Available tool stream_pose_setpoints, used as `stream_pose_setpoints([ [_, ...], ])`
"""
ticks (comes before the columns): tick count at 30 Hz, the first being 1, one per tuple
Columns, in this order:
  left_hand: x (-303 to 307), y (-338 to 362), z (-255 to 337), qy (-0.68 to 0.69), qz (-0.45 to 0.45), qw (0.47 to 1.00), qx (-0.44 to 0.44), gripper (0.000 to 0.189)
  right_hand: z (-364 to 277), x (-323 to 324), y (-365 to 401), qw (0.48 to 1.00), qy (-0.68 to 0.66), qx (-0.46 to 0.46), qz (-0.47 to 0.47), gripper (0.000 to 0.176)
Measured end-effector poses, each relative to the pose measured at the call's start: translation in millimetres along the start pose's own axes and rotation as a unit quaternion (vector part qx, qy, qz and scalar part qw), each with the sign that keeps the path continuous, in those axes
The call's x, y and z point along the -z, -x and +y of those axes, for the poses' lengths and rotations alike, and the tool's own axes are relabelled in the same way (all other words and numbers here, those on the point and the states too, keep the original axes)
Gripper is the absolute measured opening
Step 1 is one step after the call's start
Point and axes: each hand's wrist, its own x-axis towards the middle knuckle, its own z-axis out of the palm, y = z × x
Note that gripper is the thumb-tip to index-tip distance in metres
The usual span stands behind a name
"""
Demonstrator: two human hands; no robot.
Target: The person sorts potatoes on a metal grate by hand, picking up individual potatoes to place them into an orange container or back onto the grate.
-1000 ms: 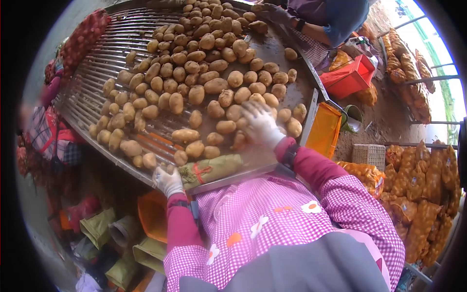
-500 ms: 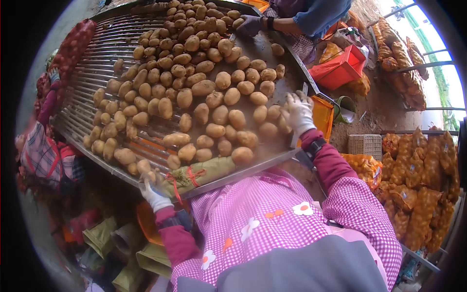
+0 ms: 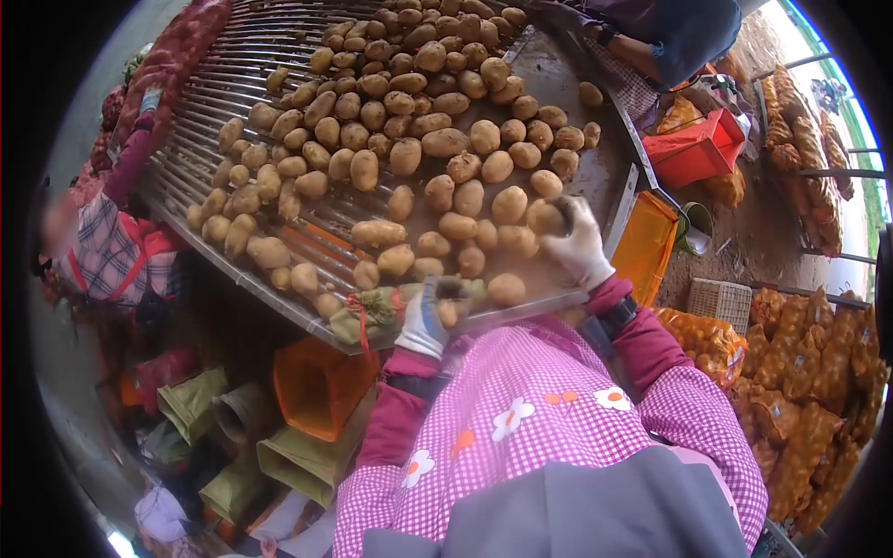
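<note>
Many potatoes (image 3: 445, 142) lie spread over a slatted metal sorting table (image 3: 200, 126) with a raised edge. My left hand (image 3: 424, 321), in a white glove with dark fingertips, curls around a small potato (image 3: 448, 312) at the near edge. Under and beside it lies a rolled green cloth bundle (image 3: 365, 318) tied with red string. My right hand (image 3: 580, 245), gloved the same way, has its fingers closed on a potato (image 3: 545, 217) at the right side of the table. More loose potatoes lie between my two hands.
An orange crate (image 3: 644, 246) hangs off the table's right side, and a red basket (image 3: 696, 147) stands beyond. Filled net sacks (image 3: 800, 391) are stacked at right. Open green bags (image 3: 302, 465) stand below left. One co-worker (image 3: 121, 246) is at left, another (image 3: 684, 42) at the far side.
My left hand has moved right along the near edge and curled around a small potato. My right hand has drawn inward and closed on a potato. The view has shifted.
</note>
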Motion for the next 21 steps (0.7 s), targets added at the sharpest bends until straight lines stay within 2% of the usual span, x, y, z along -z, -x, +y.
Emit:
stream_pose_setpoints([
  [2, -40.9, 11.8, 12.7, 0.127, 0.002, 0.988, 0.092, 0.063, -42.9, -15.3, 17.5, 0.986, -0.055, 0.053, -0.145, 0.060],
  [3, -36.9, 11.5, 12.0, 0.140, 0.001, 0.986, 0.093, 0.064, -44.1, -28.9, 22.6, 0.961, -0.168, 0.041, -0.214, 0.056],
  [5, -22.8, 7.6, 4.4, 0.167, -0.002, 0.981, 0.094, 0.066, -45.6, -40.2, 23.2, 0.941, -0.158, 0.083, -0.287, 0.048],
  [7, 4.5, 7.3, 1.6, 0.117, 0.009, 0.993, 0.030, 0.063, -28.1, -54.9, 16.6, 0.962, -0.046, 0.092, -0.251, 0.042],
  [8, 11.6, 9.9, 1.3, 0.121, 0.032, 0.992, 0.025, 0.063, -18.3, -57.4, 11.2, 0.968, 0.045, 0.072, -0.235, 0.038],
  [9, 9.6, 18.1, 9.6, 0.124, 0.054, 0.991, 0.020, 0.063, -12.0, -62.5, 10.9, 0.964, 0.142, 0.114, -0.193, 0.041],
  [12, 32.0, 15.9, 10.3, 0.149, 0.037, 0.988, 0.011, 0.065, 0.1, -79.6, 6.6, 0.928, 0.279, 0.124, -0.215, 0.052],
  [13, 32.9, 12.0, 10.3, 0.154, -0.001, 0.988, 0.002, 0.069, -10.1, -81.3, 5.1, 0.909, 0.320, 0.115, -0.242, 0.056],
  [16, 12.7, 7.5, 17.5, 0.153, 0.007, 0.988, 0.019, 0.075, 7.2, -106.7, 5.2, 0.893, 0.373, 0.200, -0.155, 0.054],
  [17, 19.4, -2.7, 9.9, 0.144, -0.034, 0.989, -0.001, 0.075, 8.6, -112.9, 2.9, 0.886, 0.392, 0.176, -0.175, 0.053],
  [20, 5.9, -1.0, 11.1, 0.127, 0.052, 0.990, -0.010, 0.071, -14.0, -106.2, -8.0, 0.890, 0.383, 0.108, -0.222, 0.055],
  [21, 13.7, -4.9, 6.4, 0.124, 0.060, 0.991, 0.001, 0.059, -16.6, -102.7, -16.6, 0.887, 0.382, 0.068, -0.252, 0.060],
])
